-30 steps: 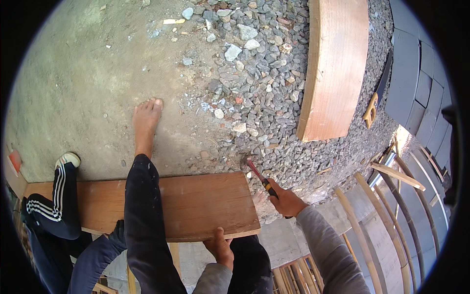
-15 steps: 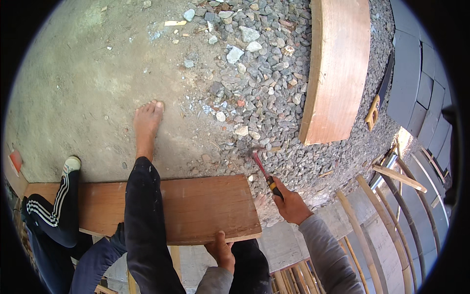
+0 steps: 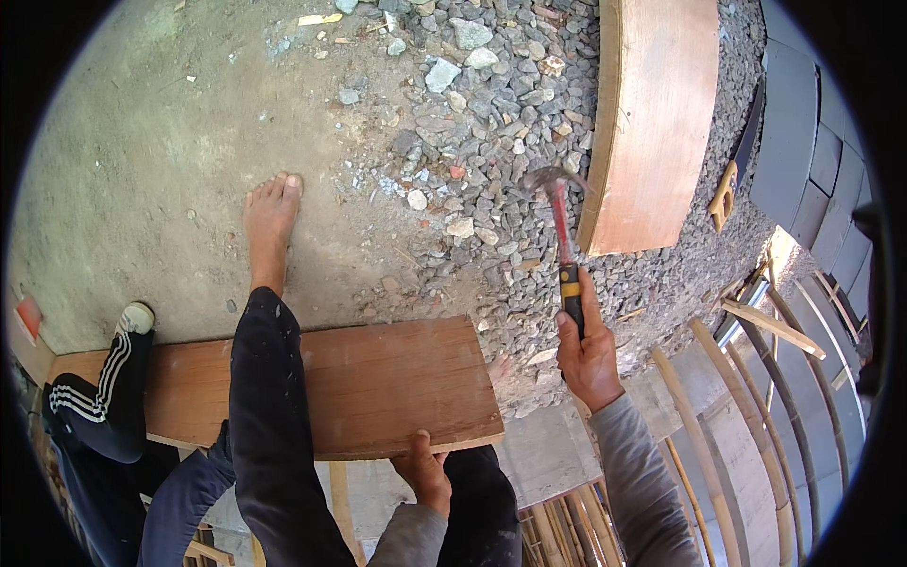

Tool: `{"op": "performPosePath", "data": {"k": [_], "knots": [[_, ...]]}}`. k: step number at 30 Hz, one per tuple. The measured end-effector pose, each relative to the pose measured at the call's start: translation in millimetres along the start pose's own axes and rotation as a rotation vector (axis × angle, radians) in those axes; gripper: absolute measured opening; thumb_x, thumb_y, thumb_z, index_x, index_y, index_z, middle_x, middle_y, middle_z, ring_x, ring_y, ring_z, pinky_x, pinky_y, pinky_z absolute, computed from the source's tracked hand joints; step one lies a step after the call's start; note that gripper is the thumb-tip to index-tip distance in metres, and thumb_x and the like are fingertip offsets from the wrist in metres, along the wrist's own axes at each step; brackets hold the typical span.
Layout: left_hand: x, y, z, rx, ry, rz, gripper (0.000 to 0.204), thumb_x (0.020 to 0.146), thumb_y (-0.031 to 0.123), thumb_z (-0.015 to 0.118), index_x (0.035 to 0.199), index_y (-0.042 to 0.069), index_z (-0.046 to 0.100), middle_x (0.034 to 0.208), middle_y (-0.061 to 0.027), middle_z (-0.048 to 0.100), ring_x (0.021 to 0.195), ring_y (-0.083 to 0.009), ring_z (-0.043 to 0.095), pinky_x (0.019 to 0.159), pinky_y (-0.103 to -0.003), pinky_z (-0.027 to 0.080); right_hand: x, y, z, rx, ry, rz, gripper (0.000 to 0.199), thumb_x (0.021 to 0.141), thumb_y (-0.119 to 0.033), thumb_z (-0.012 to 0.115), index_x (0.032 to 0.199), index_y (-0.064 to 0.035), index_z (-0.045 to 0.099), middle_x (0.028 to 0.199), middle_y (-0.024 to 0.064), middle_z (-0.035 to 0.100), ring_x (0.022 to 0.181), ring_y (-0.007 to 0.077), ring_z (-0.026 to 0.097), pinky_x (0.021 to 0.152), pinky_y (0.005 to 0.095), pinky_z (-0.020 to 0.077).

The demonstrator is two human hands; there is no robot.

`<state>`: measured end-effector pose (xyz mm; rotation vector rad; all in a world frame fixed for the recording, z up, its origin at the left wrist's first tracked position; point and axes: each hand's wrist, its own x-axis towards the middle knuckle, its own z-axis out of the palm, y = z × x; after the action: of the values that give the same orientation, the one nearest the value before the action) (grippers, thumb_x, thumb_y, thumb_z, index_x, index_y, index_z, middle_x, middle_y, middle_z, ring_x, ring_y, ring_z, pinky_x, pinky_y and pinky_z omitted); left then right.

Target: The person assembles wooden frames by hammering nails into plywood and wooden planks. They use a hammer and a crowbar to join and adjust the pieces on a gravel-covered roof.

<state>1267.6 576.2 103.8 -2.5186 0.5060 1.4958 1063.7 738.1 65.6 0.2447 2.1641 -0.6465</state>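
Observation:
My right hand (image 3: 588, 352) grips the black and yellow handle of a claw hammer (image 3: 559, 227), raised with its red neck and steel head over the gravel. A brown wooden board (image 3: 378, 387) lies across in front of me, and my left hand (image 3: 425, 470) clamps its near edge close to the right end. My left leg in a dark trouser (image 3: 266, 397) crosses over the board, with its bare foot (image 3: 269, 222) on the ground beyond. The toes of my other foot (image 3: 498, 364) show just past the board's right end.
Another person's leg in dark striped trousers and a white shoe (image 3: 135, 319) stands at the left. A second wooden board (image 3: 652, 123) lies on the gravel (image 3: 472, 123) at the upper right, with a hand saw (image 3: 732, 175) beside it. Bamboo poles (image 3: 746, 406) run along the right.
My right hand has swung the hammer up from beside the board's right end until it points away over the gravel. My left hand stays on the board.

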Motion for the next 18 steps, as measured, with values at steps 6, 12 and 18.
{"op": "performPosePath", "data": {"k": [6, 12, 18], "knots": [[1, -2, -4, 0.017, 0.008, -0.018, 0.073, 0.079, 0.014, 0.07, 0.142, 0.013, 0.033, 0.136, -0.0111, 0.044, 0.126, -0.0321, 0.048, 0.102, -0.058, 0.047, 1, -7, 14, -0.301, -0.528, 0.073, 0.065, 0.098, -0.006, 0.054, 0.155, -0.0079, 0.021, 0.078, 0.0197, 0.061, 0.061, 0.0285, 0.059, 0.056, 0.0376, 0.0491], [-5, -6, -7, 0.015, 0.017, -0.035, 0.081, 0.076, 0.014, 0.07, 0.146, 0.016, 0.029, 0.14, -0.0105, 0.042, 0.13, -0.0331, 0.044, 0.104, -0.063, 0.042, 6, -14, 16, 0.011, -0.007, -0.097, 0.067, 0.096, -0.005, 0.056, 0.154, -0.0065, 0.022, 0.092, 0.0279, 0.068, 0.071, 0.0483, 0.065, 0.063, 0.043, 0.0527], [0, -4, -2, 0.001, -0.007, -0.012, 0.082, 0.076, 0.014, 0.07, 0.147, 0.016, 0.028, 0.141, -0.0105, 0.04, 0.13, -0.0331, 0.044, 0.104, -0.063, 0.042, -1, -18, 18, -0.287, -0.589, 0.095, 0.065, 0.097, -0.007, 0.054, 0.154, -0.0069, 0.022, 0.082, 0.0244, 0.066, 0.065, 0.0474, 0.063, 0.061, 0.0496, 0.051]]}}
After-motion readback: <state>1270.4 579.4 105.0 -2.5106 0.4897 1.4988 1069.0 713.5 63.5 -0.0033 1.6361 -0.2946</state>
